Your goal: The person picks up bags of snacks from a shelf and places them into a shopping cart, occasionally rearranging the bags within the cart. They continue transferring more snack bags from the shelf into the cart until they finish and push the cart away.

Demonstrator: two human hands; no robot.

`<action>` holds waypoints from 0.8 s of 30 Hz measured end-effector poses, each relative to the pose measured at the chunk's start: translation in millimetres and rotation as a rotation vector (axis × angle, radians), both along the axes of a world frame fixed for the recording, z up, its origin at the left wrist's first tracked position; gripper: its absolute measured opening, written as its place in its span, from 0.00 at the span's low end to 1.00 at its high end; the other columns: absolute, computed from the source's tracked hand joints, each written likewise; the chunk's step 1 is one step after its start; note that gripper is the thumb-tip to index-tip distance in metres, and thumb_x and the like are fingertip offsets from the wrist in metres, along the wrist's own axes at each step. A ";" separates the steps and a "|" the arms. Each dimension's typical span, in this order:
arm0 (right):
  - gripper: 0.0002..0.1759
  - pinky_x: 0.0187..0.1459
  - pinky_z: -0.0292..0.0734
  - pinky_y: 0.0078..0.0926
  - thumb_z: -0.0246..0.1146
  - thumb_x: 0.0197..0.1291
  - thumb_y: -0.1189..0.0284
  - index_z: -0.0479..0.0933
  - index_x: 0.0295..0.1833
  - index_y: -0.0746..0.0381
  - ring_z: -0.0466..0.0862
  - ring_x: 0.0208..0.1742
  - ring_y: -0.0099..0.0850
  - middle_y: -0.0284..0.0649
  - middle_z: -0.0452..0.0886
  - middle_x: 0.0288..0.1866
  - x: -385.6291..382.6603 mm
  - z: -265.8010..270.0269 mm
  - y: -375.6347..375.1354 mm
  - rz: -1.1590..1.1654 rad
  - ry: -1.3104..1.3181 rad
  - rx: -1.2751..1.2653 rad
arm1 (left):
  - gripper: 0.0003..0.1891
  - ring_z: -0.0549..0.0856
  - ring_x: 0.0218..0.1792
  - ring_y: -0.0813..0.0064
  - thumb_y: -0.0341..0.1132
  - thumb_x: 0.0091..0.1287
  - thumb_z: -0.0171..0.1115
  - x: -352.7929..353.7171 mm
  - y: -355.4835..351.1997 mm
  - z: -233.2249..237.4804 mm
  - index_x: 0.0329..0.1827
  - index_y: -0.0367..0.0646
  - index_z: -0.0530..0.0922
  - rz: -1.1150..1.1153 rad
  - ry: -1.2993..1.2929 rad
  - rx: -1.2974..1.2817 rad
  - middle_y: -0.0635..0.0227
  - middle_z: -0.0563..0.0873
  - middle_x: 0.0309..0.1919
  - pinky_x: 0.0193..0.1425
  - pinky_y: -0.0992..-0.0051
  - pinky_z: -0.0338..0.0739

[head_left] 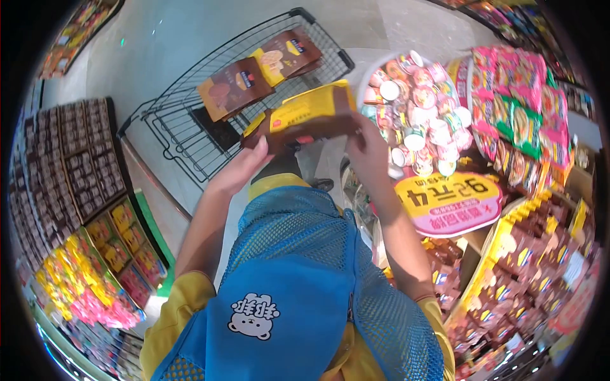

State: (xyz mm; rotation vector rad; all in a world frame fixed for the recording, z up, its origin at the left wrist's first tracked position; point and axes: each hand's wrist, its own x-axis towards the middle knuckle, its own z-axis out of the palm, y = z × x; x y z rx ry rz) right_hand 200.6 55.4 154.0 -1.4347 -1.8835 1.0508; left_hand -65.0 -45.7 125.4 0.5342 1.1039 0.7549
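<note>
A brown and yellow snack package (305,114) is held level in front of my body, just above the near side of the cart. At its left end is my left hand (246,166), with the thumb on the near side and the other fingers partly hidden. My right hand (367,141) grips the opposite end, its fingers mostly behind the package. In the wire shopping cart (178,130) lie similar brown packets with round biscuits pictured on the front (232,89), and beside them yellow and brown ones with a waffle picture (286,56).
To the right, a round bin holds many small cups (419,95), with a yellow and pink price sign (448,200) at its near edge. Pink and green bags (515,95) and a stand of brown packets (524,267) lie further right. Candy shelves (70,165) stand left.
</note>
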 end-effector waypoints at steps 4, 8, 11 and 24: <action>0.21 0.46 0.80 0.29 0.59 0.58 0.80 0.77 0.59 0.61 0.85 0.43 0.38 0.44 0.82 0.52 -63.5 -73.7 49.7 0.068 -0.097 -0.213 | 0.42 0.61 0.77 0.69 0.68 0.74 0.35 -27.1 18.5 -58.0 0.81 0.47 0.50 0.274 -0.260 -0.041 0.67 0.62 0.77 0.81 0.65 0.50; 0.20 0.45 0.79 0.31 0.60 0.58 0.77 0.77 0.58 0.61 0.85 0.42 0.38 0.47 0.82 0.49 -94.3 -134.0 85.6 0.179 -0.097 -0.112 | 0.40 0.65 0.75 0.71 0.68 0.75 0.36 -46.9 42.7 -99.3 0.80 0.47 0.54 0.499 -0.482 -0.182 0.68 0.66 0.75 0.80 0.66 0.52; 0.23 0.45 0.80 0.31 0.62 0.57 0.75 0.75 0.60 0.61 0.86 0.41 0.40 0.50 0.83 0.47 -104.5 -156.5 102.7 0.197 -0.204 -0.211 | 0.32 0.72 0.69 0.76 0.59 0.78 0.42 -49.5 56.8 -139.3 0.76 0.49 0.61 0.511 -0.345 -0.219 0.71 0.74 0.69 0.75 0.67 0.59; 0.37 0.31 0.83 0.27 0.59 0.59 0.72 0.60 0.76 0.61 0.88 0.35 0.30 0.45 0.84 0.49 -129.7 -198.9 129.3 0.351 -0.306 -0.933 | 0.17 0.73 0.65 0.74 0.41 0.73 0.53 -26.3 57.6 -264.0 0.62 0.50 0.72 0.540 -0.208 -0.559 0.72 0.77 0.63 0.69 0.63 0.63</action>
